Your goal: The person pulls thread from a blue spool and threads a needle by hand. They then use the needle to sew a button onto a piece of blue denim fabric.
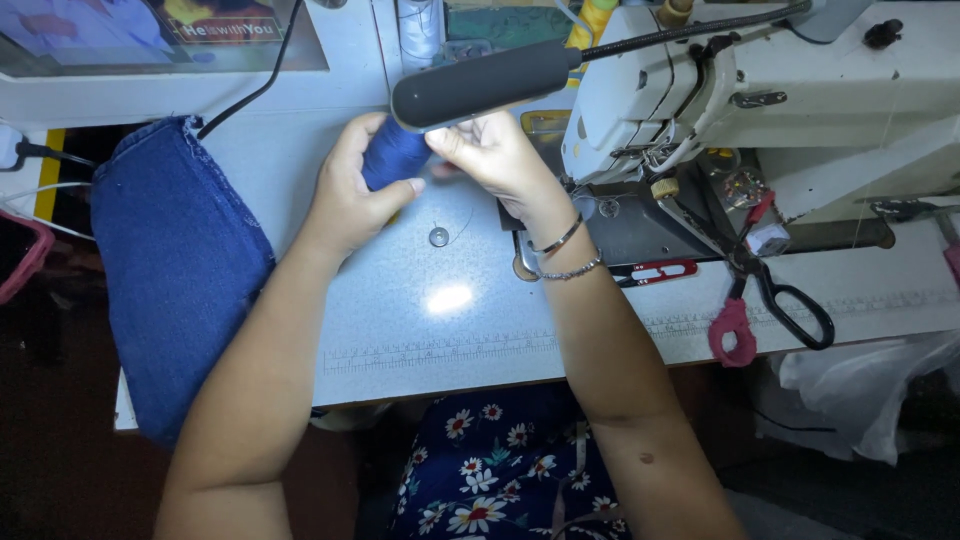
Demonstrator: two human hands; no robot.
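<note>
My left hand (350, 190) is wrapped around a dark blue spool of thread (390, 155), held above the white sewing table (450, 330). My right hand (490, 150) meets the spool's right end, its fingers pinched there; two thin bangles circle that wrist. Whether the fingers hold a thread end I cannot tell. A small metal bobbin (438, 236) lies on the table just below the hands. The dark lamp head (480, 85) on a flexible arm hangs right above the spool and hides its top.
A white sewing machine (760, 90) stands at the right. Black scissors (780, 290) with a pink-wrapped handle and red thread snips (660, 271) lie in front of it. Folded blue denim (175, 270) drapes over the table's left edge. A yellow thread cone (592, 20) stands at the back.
</note>
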